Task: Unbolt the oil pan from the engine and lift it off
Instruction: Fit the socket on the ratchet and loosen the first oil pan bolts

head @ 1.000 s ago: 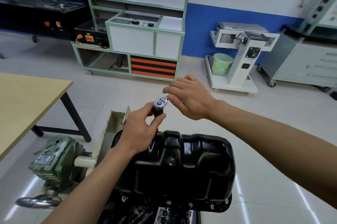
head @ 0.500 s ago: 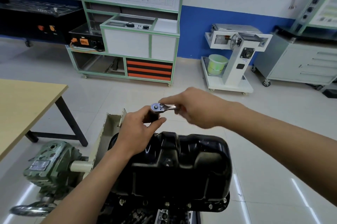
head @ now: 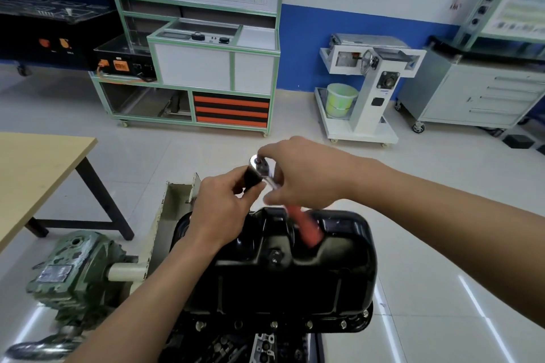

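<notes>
The black oil pan (head: 295, 280) sits on top of the engine in front of me, with several bolts (head: 274, 324) along its near flange. A ratchet (head: 261, 166) with a silver head and red handle (head: 303, 227) stands over the pan's far left edge on a dark socket extension. My left hand (head: 218, 203) grips that extension just under the head. My right hand (head: 303, 173) holds the ratchet near its head, fingers curled over it; the red handle sticks out below toward me. The bolt under the socket is hidden by my left hand.
A green gearbox (head: 76, 268) and a cream engine-stand bracket (head: 165, 224) are at the left of the pan. A wooden table (head: 35, 168) stands further left. Training benches, a white stand (head: 365, 97) and a grey drawer cabinet (head: 483, 97) line the far wall.
My right hand has swung the ratchet round: its handle pointed right, away from me, and now points down toward me over the pan. My left hand stays on the extension.
</notes>
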### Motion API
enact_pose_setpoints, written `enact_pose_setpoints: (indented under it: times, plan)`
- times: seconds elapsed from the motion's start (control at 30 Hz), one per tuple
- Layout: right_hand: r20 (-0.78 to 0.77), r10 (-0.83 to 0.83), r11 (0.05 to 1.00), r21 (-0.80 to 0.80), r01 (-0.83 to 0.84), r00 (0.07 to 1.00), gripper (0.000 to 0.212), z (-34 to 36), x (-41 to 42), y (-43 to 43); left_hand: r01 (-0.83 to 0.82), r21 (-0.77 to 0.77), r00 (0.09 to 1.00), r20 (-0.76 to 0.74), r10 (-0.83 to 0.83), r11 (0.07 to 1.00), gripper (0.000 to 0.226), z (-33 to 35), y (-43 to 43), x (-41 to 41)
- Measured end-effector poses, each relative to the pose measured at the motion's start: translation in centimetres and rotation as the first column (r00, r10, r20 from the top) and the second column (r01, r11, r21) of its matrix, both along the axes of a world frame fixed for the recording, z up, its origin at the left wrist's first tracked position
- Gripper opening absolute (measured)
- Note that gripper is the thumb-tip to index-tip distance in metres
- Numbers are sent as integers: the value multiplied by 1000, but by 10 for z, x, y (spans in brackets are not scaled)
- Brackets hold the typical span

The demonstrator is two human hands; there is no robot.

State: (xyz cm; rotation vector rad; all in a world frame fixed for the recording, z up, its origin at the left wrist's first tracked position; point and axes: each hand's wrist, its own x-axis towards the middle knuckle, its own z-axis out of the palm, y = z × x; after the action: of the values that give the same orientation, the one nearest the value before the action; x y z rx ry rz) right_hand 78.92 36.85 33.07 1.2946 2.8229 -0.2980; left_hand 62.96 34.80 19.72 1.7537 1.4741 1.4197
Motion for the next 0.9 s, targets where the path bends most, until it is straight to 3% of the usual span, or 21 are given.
enact_pose_setpoints:
  times: [0.03, 0.1, 0.17, 0.33, 0.43, 0.53, 0.67, 0.8, 0.9]
  plan:
    - [-32, -9, 996, -93, 6, 999, 35, 2, -3, -3, 12, 4, 1000, 8, -12, 1000, 15, 1, -1, 0]
    - [-8, 7, 995, -103, -8, 1000, 32, 8, -7, -5, 15, 15, 1000, 26, -15, 1000, 16, 1, -2, -2]
    - [71, 40, 999, -3, -40, 997, 25, 13, -6, 0, 18, -1, 1000, 22, -18, 1000, 17, 1, -1, -2]
    - [192, 108, 937, 308, -165, 975, 45, 2, -6, 15, 79, -63, 994, 83, -73, 995, 33, 0, 2, -2]
    - [191, 209, 892, 364, -267, 959, 46, -2, -6, 20, 125, -67, 990, 80, -119, 990, 37, 6, 4, -6]
    - [149, 229, 907, 326, -267, 962, 47, 3, -5, 22, 208, -74, 977, 68, -203, 975, 44, 16, 6, -17]
    - [-53, 167, 972, 176, -156, 984, 31, 15, -8, 20, 228, -75, 973, 62, -223, 971, 49, 32, 10, -37]
    - [-155, 166, 980, 138, -145, 974, 14, 17, -19, 20, 286, -99, 958, 56, -282, 953, 40, 40, 13, -55]
    - [-183, 166, 984, 92, -151, 969, 13, 13, -28, 23, 306, -88, 951, 64, -301, 948, 37, 39, 13, -62]
